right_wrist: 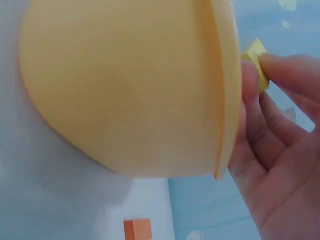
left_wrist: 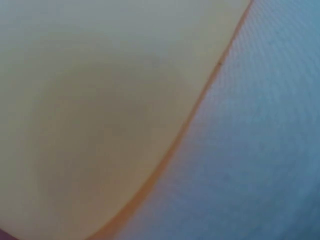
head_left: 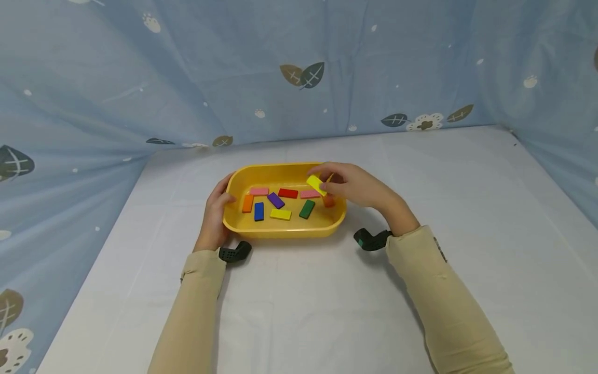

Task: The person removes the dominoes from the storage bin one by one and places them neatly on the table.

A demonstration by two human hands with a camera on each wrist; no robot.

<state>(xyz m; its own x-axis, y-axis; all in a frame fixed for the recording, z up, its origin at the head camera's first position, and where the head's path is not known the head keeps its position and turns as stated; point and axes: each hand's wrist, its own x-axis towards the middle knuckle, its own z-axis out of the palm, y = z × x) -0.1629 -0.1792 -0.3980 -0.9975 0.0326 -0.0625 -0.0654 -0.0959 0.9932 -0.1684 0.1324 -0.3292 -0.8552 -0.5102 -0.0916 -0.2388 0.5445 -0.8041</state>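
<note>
A yellow plastic tub (head_left: 282,232) holds several flat coloured blocks, among them a blue block (head_left: 259,211), a purple block (head_left: 276,200), a red block (head_left: 288,193) and a green block (head_left: 307,209). My left hand (head_left: 216,213) grips the tub's left end, its thumb over the rim. Between thumb and fingers, my right hand (head_left: 352,184) pinches a yellow block (head_left: 316,184) above the tub's right end. The right wrist view shows this yellow block (right_wrist: 256,64) beside the rim. Another yellow block (head_left: 281,214) lies in the tub. The tub's wall (left_wrist: 110,130) fills much of the left wrist view.
White cloth (head_left: 299,306) covers the table under the tub. A blue patterned curtain (head_left: 355,67) hangs behind and at both sides. An orange block (right_wrist: 138,229) shows past the tub in the right wrist view. Dark wrist devices (head_left: 372,240) jut inward from both wrists.
</note>
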